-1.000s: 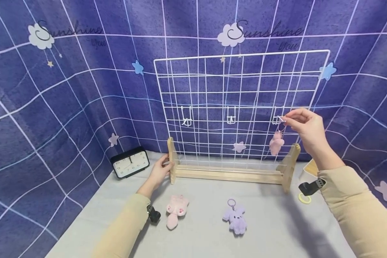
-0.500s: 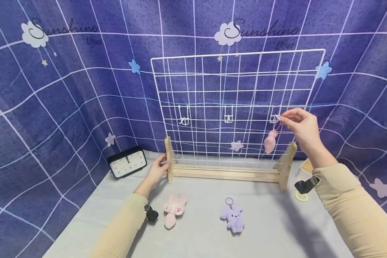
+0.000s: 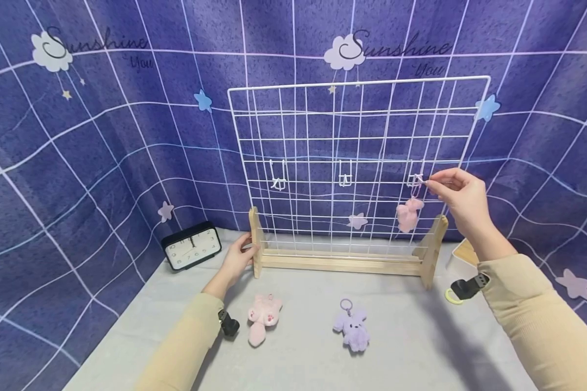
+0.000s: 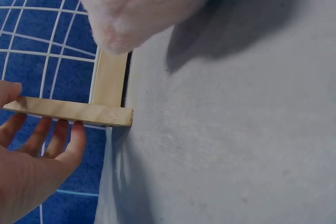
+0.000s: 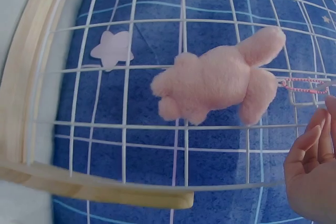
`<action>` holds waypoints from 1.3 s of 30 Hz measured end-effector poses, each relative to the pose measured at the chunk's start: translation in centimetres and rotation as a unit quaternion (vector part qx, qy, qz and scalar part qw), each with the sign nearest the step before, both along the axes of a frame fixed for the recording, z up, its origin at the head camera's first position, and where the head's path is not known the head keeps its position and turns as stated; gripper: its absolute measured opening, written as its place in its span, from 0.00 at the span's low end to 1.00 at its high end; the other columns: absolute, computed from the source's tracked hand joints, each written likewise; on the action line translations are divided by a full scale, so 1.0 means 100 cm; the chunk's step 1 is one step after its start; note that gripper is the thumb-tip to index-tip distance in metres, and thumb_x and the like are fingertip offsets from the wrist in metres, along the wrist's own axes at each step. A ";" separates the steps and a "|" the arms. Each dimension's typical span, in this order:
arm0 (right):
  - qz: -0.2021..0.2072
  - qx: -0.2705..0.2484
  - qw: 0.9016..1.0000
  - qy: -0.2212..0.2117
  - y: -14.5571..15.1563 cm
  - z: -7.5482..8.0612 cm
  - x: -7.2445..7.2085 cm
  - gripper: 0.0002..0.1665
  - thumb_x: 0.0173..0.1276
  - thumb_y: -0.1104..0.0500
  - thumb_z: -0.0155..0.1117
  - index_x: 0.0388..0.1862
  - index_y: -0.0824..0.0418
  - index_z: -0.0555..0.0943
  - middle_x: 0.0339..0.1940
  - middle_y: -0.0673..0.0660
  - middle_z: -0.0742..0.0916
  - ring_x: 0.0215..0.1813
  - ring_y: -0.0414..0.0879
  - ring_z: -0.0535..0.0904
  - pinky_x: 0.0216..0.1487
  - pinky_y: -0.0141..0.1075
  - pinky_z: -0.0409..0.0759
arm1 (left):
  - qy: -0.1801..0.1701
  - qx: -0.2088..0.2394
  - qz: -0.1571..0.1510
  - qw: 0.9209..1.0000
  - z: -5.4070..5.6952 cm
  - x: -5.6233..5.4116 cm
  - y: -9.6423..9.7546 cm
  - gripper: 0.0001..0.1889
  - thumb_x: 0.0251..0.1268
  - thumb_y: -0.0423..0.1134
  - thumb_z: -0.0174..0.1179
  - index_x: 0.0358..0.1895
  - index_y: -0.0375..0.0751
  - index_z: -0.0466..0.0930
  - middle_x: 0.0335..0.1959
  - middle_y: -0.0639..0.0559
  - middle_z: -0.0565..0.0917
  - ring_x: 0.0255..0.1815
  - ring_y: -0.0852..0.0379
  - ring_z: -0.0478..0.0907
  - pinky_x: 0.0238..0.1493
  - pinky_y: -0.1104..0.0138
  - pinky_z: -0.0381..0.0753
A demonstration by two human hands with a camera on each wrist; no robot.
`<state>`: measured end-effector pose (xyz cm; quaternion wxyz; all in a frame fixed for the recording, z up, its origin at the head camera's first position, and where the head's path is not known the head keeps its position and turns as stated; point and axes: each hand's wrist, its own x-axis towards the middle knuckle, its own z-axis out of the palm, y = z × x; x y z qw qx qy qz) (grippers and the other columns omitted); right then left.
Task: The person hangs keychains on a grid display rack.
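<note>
My left hand (image 3: 237, 259) grips the left wooden upright of a stand (image 3: 342, 264), thumb on one side and fingers on the other, as the left wrist view shows. This stand holds up a white wire grid panel (image 3: 310, 139). At the panel's right, my right hand (image 3: 462, 193) pinches the tip of a white wire hook (image 3: 414, 180). A pink plush keychain (image 5: 220, 82) hangs from that hook by its pink bead chain (image 5: 304, 85). On the table lie a pale pink plush keychain (image 3: 264, 315) and a purple plush keychain (image 3: 356, 330) with a ring.
Two more white hooks hang on the panel, one at the left (image 3: 278, 182) and one in the middle (image 3: 345, 179). A black-framed clock (image 3: 192, 247) stands at the back left. Behind the right forearm are a white box (image 3: 462, 263) and a yellow ring (image 3: 451, 297).
The hanging pink plush has turned and shifted slightly left, its chain now hanging on the hook. My right fingertips have drawn out to the hook's end. The left hand keeps its grip.
</note>
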<state>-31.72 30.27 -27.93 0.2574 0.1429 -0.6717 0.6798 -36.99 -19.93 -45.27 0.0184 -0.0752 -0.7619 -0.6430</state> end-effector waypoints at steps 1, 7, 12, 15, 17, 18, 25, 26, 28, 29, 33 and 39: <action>-0.004 0.011 1.000 -0.002 0.001 -0.001 0.001 0.06 0.65 0.72 0.71 0.37 0.63 0.86 0.28 0.45 0.89 0.30 0.35 0.83 0.30 0.22 0.80 | 0.000 -0.001 -0.002 1.000 0.003 0.003 0.001 0.32 0.77 0.28 0.54 0.78 0.25 0.52 0.73 0.23 0.63 0.67 0.29 0.69 0.63 0.43 0.77; -0.016 0.089 0.996 -0.011 0.008 -0.009 0.013 0.03 0.70 0.67 0.69 0.39 0.61 0.86 0.27 0.45 0.88 0.29 0.36 0.81 0.33 0.23 0.80 | -0.003 -0.006 -0.005 1.000 0.015 0.013 0.004 0.32 0.77 0.28 0.54 0.78 0.25 0.53 0.72 0.23 0.64 0.67 0.30 0.70 0.64 0.43 0.76; 0.030 0.086 0.996 -0.012 0.012 -0.021 0.022 0.02 0.70 0.69 0.68 0.40 0.66 0.84 0.28 0.48 0.89 0.30 0.37 0.84 0.32 0.24 0.81 | -0.001 -0.002 -0.007 1.000 0.016 0.014 0.004 0.32 0.77 0.27 0.54 0.78 0.24 0.53 0.72 0.23 0.63 0.67 0.29 0.69 0.64 0.43 0.76; 0.054 0.070 0.996 -0.015 0.012 -0.028 0.026 0.03 0.69 0.71 0.68 0.40 0.66 0.84 0.28 0.49 0.89 0.30 0.38 0.84 0.31 0.24 0.81 | -0.002 0.001 -0.006 1.000 0.014 0.014 0.004 0.32 0.76 0.27 0.54 0.77 0.24 0.54 0.72 0.23 0.63 0.67 0.29 0.69 0.64 0.42 0.76; 0.058 0.073 0.996 -0.019 0.011 -0.032 0.029 0.03 0.70 0.71 0.67 0.40 0.66 0.84 0.28 0.49 0.89 0.30 0.38 0.84 0.32 0.24 0.81 | -0.003 0.000 -0.005 1.000 0.013 0.015 0.003 0.31 0.76 0.27 0.54 0.77 0.25 0.54 0.72 0.23 0.64 0.67 0.29 0.69 0.63 0.42 0.77; 0.058 0.076 0.995 -0.021 0.011 -0.033 0.030 0.03 0.70 0.71 0.67 0.40 0.66 0.84 0.28 0.49 0.89 0.30 0.38 0.84 0.32 0.24 0.81 | -0.004 -0.001 -0.005 1.000 0.013 0.015 0.003 0.31 0.76 0.27 0.54 0.77 0.25 0.54 0.72 0.23 0.64 0.67 0.29 0.69 0.63 0.42 0.77; 0.066 0.103 0.992 -0.023 0.005 -0.048 0.040 0.04 0.69 0.72 0.67 0.40 0.67 0.84 0.30 0.50 0.90 0.31 0.39 0.85 0.35 0.24 0.82 | -0.004 0.000 -0.007 1.000 0.012 0.014 0.004 0.31 0.76 0.27 0.54 0.78 0.25 0.54 0.72 0.23 0.64 0.67 0.29 0.69 0.63 0.42 0.77; 0.066 0.109 0.992 -0.023 0.004 -0.050 0.041 0.04 0.70 0.72 0.66 0.40 0.67 0.85 0.30 0.50 0.90 0.31 0.38 0.85 0.35 0.24 0.82 | -0.004 0.001 -0.008 1.000 0.012 0.014 0.004 0.31 0.77 0.27 0.54 0.78 0.25 0.54 0.72 0.23 0.64 0.67 0.28 0.69 0.63 0.41 0.77; 0.083 0.105 0.991 -0.025 0.001 -0.056 0.043 0.04 0.70 0.73 0.65 0.41 0.69 0.84 0.31 0.50 0.90 0.32 0.38 0.86 0.37 0.25 0.84 | -0.003 0.003 -0.009 1.000 0.013 0.014 0.004 0.31 0.77 0.27 0.54 0.77 0.25 0.54 0.72 0.23 0.64 0.67 0.28 0.69 0.63 0.41 0.77; 0.087 0.108 0.990 -0.026 -0.001 -0.058 0.044 0.04 0.70 0.73 0.65 0.41 0.69 0.84 0.32 0.50 0.90 0.33 0.38 0.86 0.37 0.25 0.84 | -0.003 0.004 -0.009 1.000 0.013 0.014 0.004 0.31 0.77 0.27 0.54 0.77 0.25 0.54 0.72 0.23 0.64 0.67 0.29 0.69 0.63 0.41 0.77; 0.092 0.138 0.986 -0.037 -0.008 -0.071 0.045 0.04 0.70 0.72 0.66 0.42 0.70 0.84 0.33 0.48 0.91 0.34 0.36 0.85 0.37 0.25 0.84 | -0.002 0.001 0.004 1.000 -0.002 0.000 0.001 0.31 0.77 0.29 0.55 0.78 0.28 0.55 0.72 0.25 0.65 0.66 0.31 0.70 0.62 0.44 0.79; 0.100 0.193 0.973 -0.073 -0.023 -0.093 0.044 0.08 0.70 0.68 0.68 0.45 0.72 0.83 0.35 0.49 0.90 0.35 0.38 0.84 0.38 0.28 0.85 | 0.005 -0.003 0.011 1.000 -0.015 -0.012 -0.003 0.31 0.78 0.31 0.55 0.79 0.32 0.56 0.73 0.28 0.66 0.67 0.33 0.71 0.61 0.49 0.81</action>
